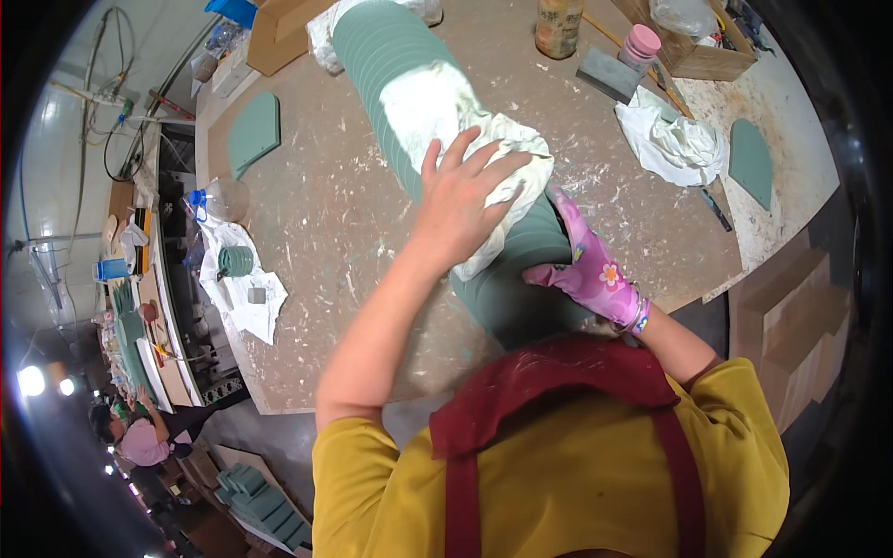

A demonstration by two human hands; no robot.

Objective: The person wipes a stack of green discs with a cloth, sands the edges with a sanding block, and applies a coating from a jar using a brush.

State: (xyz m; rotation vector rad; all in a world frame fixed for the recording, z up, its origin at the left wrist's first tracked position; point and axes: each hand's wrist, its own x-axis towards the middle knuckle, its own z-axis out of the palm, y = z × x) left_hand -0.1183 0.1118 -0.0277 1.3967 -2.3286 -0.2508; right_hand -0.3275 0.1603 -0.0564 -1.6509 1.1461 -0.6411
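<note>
A long row of thin green rounded plates (pixel 386 42), packed face to face, runs from the far middle of the table toward my body. Across its middle lies a crumpled white cloth (pixel 423 102). My bare left hand (pixel 460 205) rests on the cloth with its fingers spread, pressing it against the plates. At the near end, my right hand (pixel 591 265) wears a pink flowered glove. Its fingers lie along the right side of the row and its thumb reaches over the near plates, gripping them. The fingertips on the far side are partly hidden.
Single green plates (pixel 256 130) (pixel 750 163) lie at left and right. A second white cloth (pixel 670 144), a grey block (pixel 609 74), a pink-lidded jar (pixel 640 46) and a brown jar (pixel 558 28) stand at the far right. Left are a plastic bottle (pixel 223 200) and a small green stack (pixel 235 261).
</note>
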